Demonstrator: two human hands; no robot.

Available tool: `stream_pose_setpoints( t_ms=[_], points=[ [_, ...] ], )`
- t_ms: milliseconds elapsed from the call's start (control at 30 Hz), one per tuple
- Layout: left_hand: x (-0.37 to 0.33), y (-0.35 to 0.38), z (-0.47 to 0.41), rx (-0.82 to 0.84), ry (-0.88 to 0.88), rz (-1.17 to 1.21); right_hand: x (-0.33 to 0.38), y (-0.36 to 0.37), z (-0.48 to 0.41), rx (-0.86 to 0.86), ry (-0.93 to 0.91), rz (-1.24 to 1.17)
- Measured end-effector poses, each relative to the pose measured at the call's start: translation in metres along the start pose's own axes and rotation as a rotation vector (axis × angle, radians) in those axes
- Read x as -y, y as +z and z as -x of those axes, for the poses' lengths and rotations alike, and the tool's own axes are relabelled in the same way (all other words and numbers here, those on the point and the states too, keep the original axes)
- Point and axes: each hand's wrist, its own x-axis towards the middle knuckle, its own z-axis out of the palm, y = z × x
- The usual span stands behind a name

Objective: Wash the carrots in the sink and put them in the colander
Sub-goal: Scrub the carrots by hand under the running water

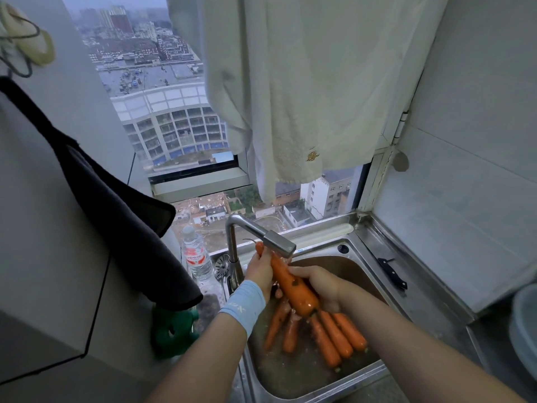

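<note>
One dark cloth (116, 228) hangs at the far left over the edge of a grey cabinet, and under its lower corner stands a green plastic object (171, 330) that is too blurred to name. Next comes a clear water bottle (197, 257) with a red label; the white writing on it is too small to read. Beside the bottle a round metal sink strainer (222, 264) leans near the foot of the steel faucet (261, 237). The left hand (260, 271), with a light blue wristband (244, 303) whose dark letters I cannot read with certainty, has its fingers closed around the thin end of a big carrot (290, 283) just under the faucet head. The right hand (319, 286) clasps the thick end of the same carrot from below and from the side. Under both hands, several more carrots (328, 335) lie together in the sink (364, 258), partly hidden by the forearms. Above, a white towel (290, 97) with a small gold embroidered sign covers part of the window. On the steel counter at the right of the sink lies a black-handled knife (392, 273). At the far right edge is a pale round container (526, 330), cut off by the frame.
</note>
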Motion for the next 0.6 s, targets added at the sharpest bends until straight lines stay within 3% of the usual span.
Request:
stream_pose_setpoints(
  t_ms=[100,233,333,433,600],
  points=[
    [-0.007,0.002,0.004,-0.050,-0.015,0.087,0.002,0.001,0.001,0.012,-0.047,0.037],
    [-0.007,-0.004,0.007,-0.010,-0.021,0.153,0.005,0.014,0.001,-0.108,-0.100,0.132],
    [0.002,-0.007,0.009,0.063,-0.061,0.074,0.004,0.022,0.000,-0.243,-0.091,0.118],
    [0.004,-0.009,0.014,0.129,-0.081,-0.020,0.002,0.019,-0.003,-0.240,-0.049,-0.011],
    [0.000,-0.002,0.007,-0.027,-0.025,-0.204,0.002,0.019,-0.005,-0.303,-0.059,0.153]
  ],
)
